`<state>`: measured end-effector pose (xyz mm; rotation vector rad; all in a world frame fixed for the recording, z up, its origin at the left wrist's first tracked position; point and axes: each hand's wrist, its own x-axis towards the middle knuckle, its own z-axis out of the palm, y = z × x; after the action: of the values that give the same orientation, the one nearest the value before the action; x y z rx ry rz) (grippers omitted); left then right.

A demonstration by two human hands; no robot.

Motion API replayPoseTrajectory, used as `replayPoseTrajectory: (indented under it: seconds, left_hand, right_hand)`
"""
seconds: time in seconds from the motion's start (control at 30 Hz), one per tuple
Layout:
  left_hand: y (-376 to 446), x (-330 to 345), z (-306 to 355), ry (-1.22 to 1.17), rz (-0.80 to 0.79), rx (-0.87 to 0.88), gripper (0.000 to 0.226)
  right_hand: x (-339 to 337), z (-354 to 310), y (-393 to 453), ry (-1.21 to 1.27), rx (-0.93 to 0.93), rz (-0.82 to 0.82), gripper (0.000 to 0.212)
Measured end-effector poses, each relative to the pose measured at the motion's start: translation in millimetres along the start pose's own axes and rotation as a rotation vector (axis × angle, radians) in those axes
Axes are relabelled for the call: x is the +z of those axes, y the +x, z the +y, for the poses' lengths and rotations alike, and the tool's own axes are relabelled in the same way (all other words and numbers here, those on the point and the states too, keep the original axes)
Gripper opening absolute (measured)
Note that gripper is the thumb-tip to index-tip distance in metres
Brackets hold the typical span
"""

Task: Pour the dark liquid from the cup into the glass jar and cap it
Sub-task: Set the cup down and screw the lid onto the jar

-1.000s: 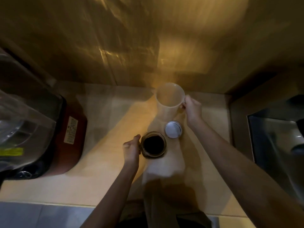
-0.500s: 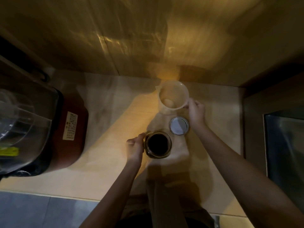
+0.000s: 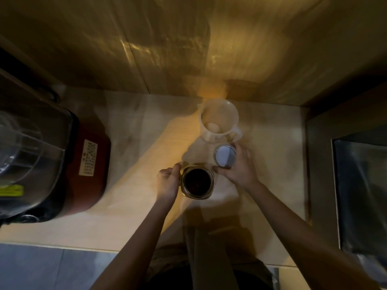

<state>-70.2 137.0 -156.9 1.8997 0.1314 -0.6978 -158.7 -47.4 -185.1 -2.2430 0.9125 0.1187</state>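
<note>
The glass jar (image 3: 197, 181) stands uncapped on the pale counter, with dark liquid inside. My left hand (image 3: 168, 181) grips its left side. Behind it the white plastic cup (image 3: 218, 120) stands upright near the wall, and it looks empty of dark liquid. Between cup and jar lies the round white lid (image 3: 224, 155). My right hand (image 3: 238, 166) curls around the lid, thumb at its near edge and fingers along its right side; whether the lid is off the counter I cannot tell.
A red-based appliance with a clear lid (image 3: 48, 160) fills the counter's left side. A steel sink (image 3: 360, 195) lies at the right. A wooden wall (image 3: 167, 49) runs close behind the cup. The counter's front edge (image 3: 62, 246) lies near my body.
My right hand has let go of the cup's handle and come down onto the lid. The cup now stands alone. My left hand stays on the jar.
</note>
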Motion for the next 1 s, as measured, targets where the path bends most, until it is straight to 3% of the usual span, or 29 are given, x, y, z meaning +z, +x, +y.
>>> replayPoseTrajectory:
  seconds: [0.17, 0.27, 0.33, 0.47, 0.53, 0.67, 0.87, 1.0]
  left_hand:
    - [-4, -8, 7, 0.213, -0.033, 0.138, 0.039]
    - [-7, -22, 10, 0.102, -0.113, 0.204, 0.019]
    - [-12, -35, 11, 0.053, -0.279, 0.225, 0.032]
    - [-18, -45, 12, 0.334, -0.534, 0.341, 0.085]
    - [-16, -42, 9, 0.439, -0.583, 0.411, 0.099]
    - [-16, -33, 3, 0.459, -0.549, 0.443, 0.1]
    - [-16, -34, 6, 0.414, -0.555, 0.392, 0.098]
    - [-18, -35, 9, 0.413, -0.547, 0.376, 0.097]
  right_hand:
    - [-3, -4, -9, -0.099, -0.034, 0.052, 0.087]
    - [-19, -13, -26, -0.047, -0.062, 0.049, 0.089]
    - [-32, -19, -40, -0.061, -0.104, 0.042, 0.092]
    - [-52, -33, -65, -0.165, -0.264, -0.036, 0.095]
    - [-61, -42, -73, -0.256, -0.337, -0.079, 0.097]
    - [-69, -62, -83, -0.473, -0.449, -0.041, 0.098]
    - [-68, -93, -85, -0.395, -0.54, -0.099, 0.1]
    - [-55, -113, -85, -0.501, -0.582, -0.157, 0.101]
